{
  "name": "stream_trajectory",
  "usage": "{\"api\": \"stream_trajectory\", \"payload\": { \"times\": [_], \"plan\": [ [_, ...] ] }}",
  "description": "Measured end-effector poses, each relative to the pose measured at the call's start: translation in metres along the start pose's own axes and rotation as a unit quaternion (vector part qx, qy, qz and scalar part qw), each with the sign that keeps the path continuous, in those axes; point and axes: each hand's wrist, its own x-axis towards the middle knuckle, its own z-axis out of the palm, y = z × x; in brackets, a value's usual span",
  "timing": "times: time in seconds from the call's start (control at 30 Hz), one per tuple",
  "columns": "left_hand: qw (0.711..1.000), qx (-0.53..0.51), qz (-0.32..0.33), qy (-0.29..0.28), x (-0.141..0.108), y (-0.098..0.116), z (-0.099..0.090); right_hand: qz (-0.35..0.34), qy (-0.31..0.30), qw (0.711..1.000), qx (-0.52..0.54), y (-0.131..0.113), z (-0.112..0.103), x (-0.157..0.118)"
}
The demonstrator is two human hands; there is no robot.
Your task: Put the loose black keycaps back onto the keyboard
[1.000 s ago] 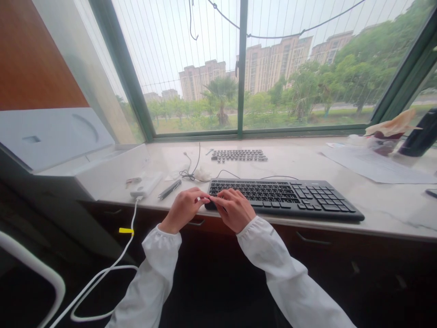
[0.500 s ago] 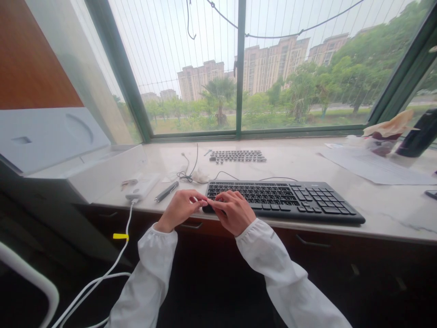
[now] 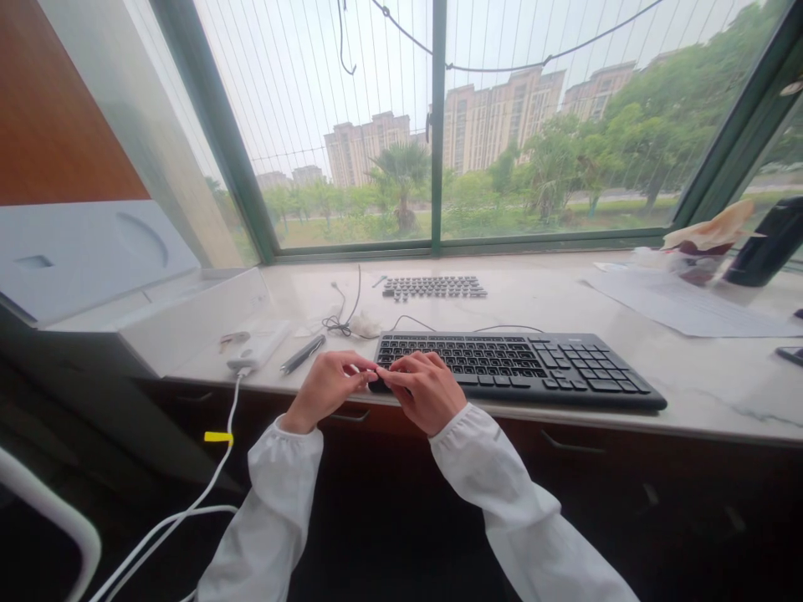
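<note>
A black keyboard (image 3: 520, 361) lies along the front edge of the counter. Most of its main letter block shows bare key sockets, while the number pad and part of the bottom row have caps. My left hand (image 3: 328, 385) is at the keyboard's front left corner, thumb and forefinger pinched. Over the left part of the keys rests my right hand (image 3: 430, 389), its fingertips meeting those of the left at the corner. Whatever sits between the fingertips is too small to make out. Loose keycaps (image 3: 436, 287) stand in rows behind the keyboard.
Left of the keyboard lie a dark pen-like tool (image 3: 303, 354), a white power strip (image 3: 254, 347) and a tangled black cable (image 3: 339, 323). An open white box (image 3: 188, 322) stands at far left. Papers (image 3: 683, 303) and a dark bottle (image 3: 766, 242) are at right.
The whole view has shifted very slightly. Both hands keep almost the same pose at the keyboard's left corner.
</note>
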Motion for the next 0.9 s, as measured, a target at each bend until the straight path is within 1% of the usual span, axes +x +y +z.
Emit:
{"api": "stream_trajectory", "payload": {
  "times": [0.1, 0.2, 0.3, 0.4, 0.5, 0.6, 0.77, 0.9],
  "plan": [
    [1.0, -0.005, -0.012, -0.001, 0.0, -0.001, 0.0, 0.001, 0.0, 1.0, 0.005, 0.0, 0.001, 0.0],
    [0.999, -0.024, -0.025, -0.001, 0.002, -0.007, 0.001, 0.022, 0.006, 1.0, 0.018, 0.0, 0.002, 0.001],
    [0.997, -0.065, -0.047, -0.018, 0.003, -0.013, 0.001, 0.046, 0.01, 0.999, 0.024, -0.001, 0.003, 0.001],
    [0.993, -0.091, -0.064, -0.041, 0.005, -0.014, 0.0, 0.05, 0.008, 0.998, 0.024, -0.001, 0.004, 0.001],
    [0.994, -0.087, -0.049, -0.049, 0.006, -0.012, -0.001, 0.05, 0.011, 0.998, 0.028, -0.001, 0.004, 0.001],
    [0.996, -0.078, -0.025, -0.045, 0.007, -0.011, -0.002, 0.05, 0.013, 0.998, 0.029, -0.001, 0.005, 0.001],
    [0.996, -0.071, -0.03, -0.052, 0.008, -0.009, -0.002, 0.05, 0.019, 0.998, 0.023, -0.001, 0.006, 0.0],
    [0.997, -0.053, -0.01, -0.047, 0.008, -0.005, -0.003, 0.053, 0.019, 0.998, 0.02, -0.001, 0.006, 0.001]
  ]
}}
